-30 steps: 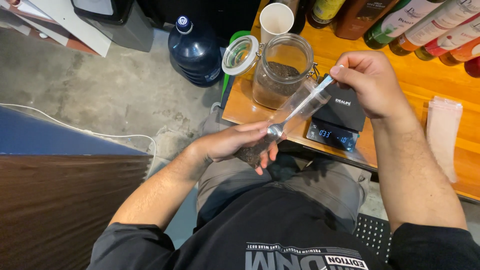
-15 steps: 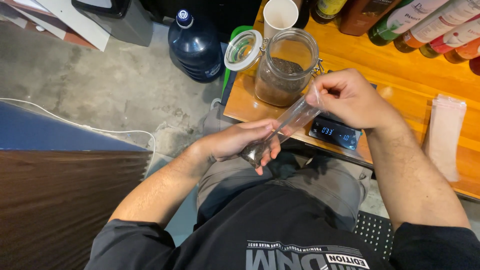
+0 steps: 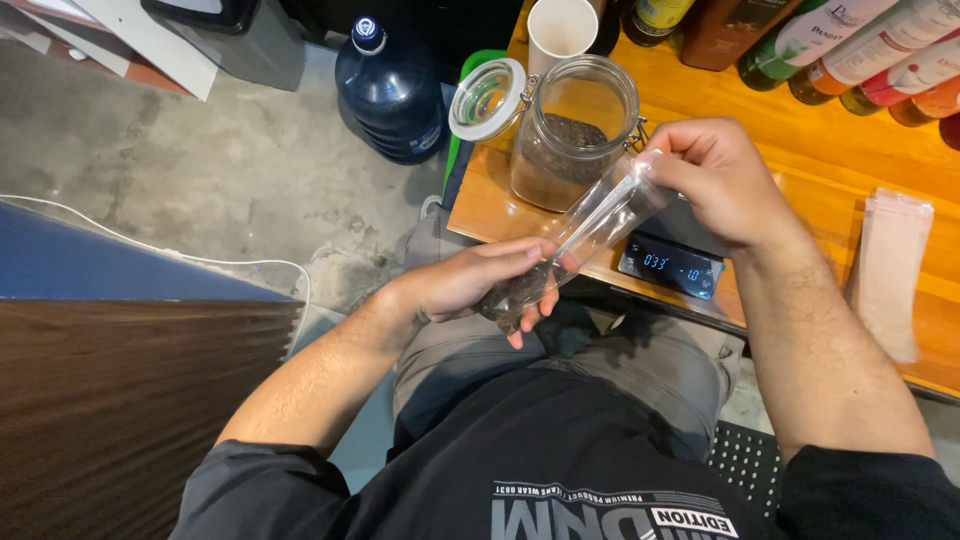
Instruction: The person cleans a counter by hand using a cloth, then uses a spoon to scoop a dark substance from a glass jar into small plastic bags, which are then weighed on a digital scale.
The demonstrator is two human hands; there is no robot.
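Clear plastic pouch (image 3: 590, 232) of dark granules stays slanted: our left hand (image 3: 470, 282) cups its filled base, our right hand (image 3: 722, 180) pinches its mouth, keeping contents settled below.

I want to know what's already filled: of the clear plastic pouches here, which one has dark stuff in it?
The clear pouch held between the left hand and right hand: its lower end holds dark grains. The stacked pouches on the wooden counter look empty.
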